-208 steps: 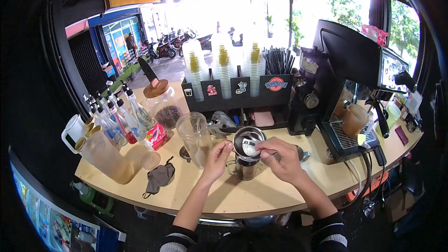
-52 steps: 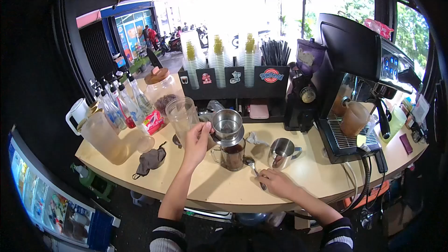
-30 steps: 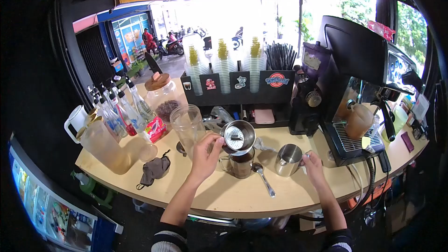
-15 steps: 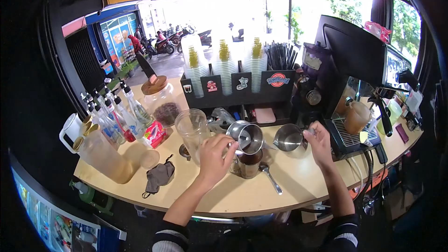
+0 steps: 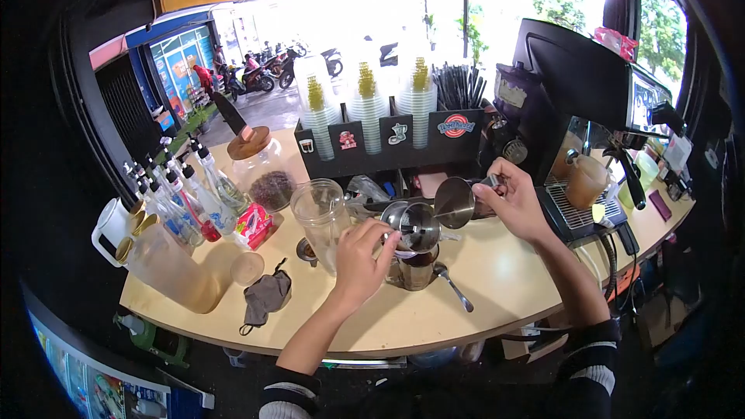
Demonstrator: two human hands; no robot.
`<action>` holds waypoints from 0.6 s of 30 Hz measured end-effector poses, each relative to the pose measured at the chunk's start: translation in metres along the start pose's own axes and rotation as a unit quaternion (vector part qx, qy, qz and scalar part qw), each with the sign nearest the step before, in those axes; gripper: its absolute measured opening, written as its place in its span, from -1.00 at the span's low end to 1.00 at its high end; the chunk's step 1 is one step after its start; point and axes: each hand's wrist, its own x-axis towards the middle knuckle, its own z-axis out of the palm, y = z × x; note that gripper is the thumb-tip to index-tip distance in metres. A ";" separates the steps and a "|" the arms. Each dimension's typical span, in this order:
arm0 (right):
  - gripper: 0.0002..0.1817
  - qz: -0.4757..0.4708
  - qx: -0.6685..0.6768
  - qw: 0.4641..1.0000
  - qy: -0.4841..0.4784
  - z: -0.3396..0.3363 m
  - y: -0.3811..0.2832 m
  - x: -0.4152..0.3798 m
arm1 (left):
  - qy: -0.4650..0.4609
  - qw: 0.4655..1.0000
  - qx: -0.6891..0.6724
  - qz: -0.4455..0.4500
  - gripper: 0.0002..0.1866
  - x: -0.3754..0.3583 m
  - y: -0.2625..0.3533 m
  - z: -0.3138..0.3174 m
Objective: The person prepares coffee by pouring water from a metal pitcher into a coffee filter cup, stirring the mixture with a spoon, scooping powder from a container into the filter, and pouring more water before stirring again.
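Observation:
My left hand (image 5: 362, 257) pinches the side of a metal cup (image 5: 420, 228), which is tilted with its open mouth toward me, above a glass of dark liquid (image 5: 417, 270). To its right, my right hand (image 5: 511, 200) is closed round the handle of a steel pitcher (image 5: 455, 202). The pitcher leans to the left, its lip close to the metal cup's rim; whether liquid runs between them is too small to tell. A spoon (image 5: 453, 287) lies right of the glass. Left of my left hand stands a tall clear plastic jug (image 5: 319, 217).
Syrup bottles (image 5: 186, 198), a frosted jug (image 5: 174, 264) and a grey cloth mask (image 5: 268, 297) are at the left. A black organizer (image 5: 388, 146) with cup stacks stands behind. An espresso machine (image 5: 578, 101) is on the right, with a brown drink (image 5: 587, 182) on its tray.
My right hand has lifted the steel pitcher off the table, moved it left toward the metal cup and tilted it. My left hand keeps its hold. The camera view has shifted slightly.

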 end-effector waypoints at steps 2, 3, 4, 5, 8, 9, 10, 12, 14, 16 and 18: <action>-0.75 -0.001 -0.026 1.000 -0.009 0.000 -0.003 0.002 | -0.006 1.000 -0.017 -0.024 -0.86 -0.001 -0.002 0.002; -0.76 -0.002 -0.049 0.999 -0.020 0.000 -0.005 0.003 | -0.007 1.000 -0.019 -0.023 -0.86 -0.001 -0.002 0.002; -0.75 -0.011 -0.077 0.997 -0.020 -0.001 -0.007 0.004 | -0.001 0.999 -0.032 -0.030 -0.86 -0.001 -0.002 0.003; -0.75 -0.011 -0.079 0.997 -0.018 -0.001 -0.007 0.005 | 0.006 0.998 -0.045 -0.037 -0.86 -0.001 -0.002 0.004; -0.75 -0.001 -0.089 0.996 -0.022 0.000 -0.010 0.007 | 0.011 0.997 -0.059 -0.046 -0.86 -0.002 -0.003 0.005; -0.73 -0.008 -0.084 0.996 -0.014 0.001 -0.010 0.008 | 0.011 0.997 -0.059 -0.045 -0.86 -0.002 -0.004 0.005; -0.72 -0.014 -0.079 0.997 -0.006 0.002 -0.010 0.009 | 0.008 0.997 -0.066 -0.049 -0.87 -0.002 -0.005 0.006; -0.71 -0.009 -0.064 0.998 -0.005 0.003 -0.010 0.011 | 0.006 0.996 -0.073 -0.053 -0.87 -0.002 -0.006 0.007; -0.71 -0.005 -0.048 0.999 -0.004 0.004 -0.011 0.015 | 0.005 0.995 -0.084 -0.062 -0.87 -0.002 -0.007 0.009; -0.71 -0.055 -0.098 0.994 0.001 0.004 -0.013 0.019 | 0.007 0.991 -0.109 -0.078 -0.86 -0.003 -0.009 0.012; -0.70 -0.052 -0.093 0.994 0.000 0.006 -0.017 0.022 | 0.008 0.986 -0.135 -0.094 -0.85 -0.003 -0.010 0.014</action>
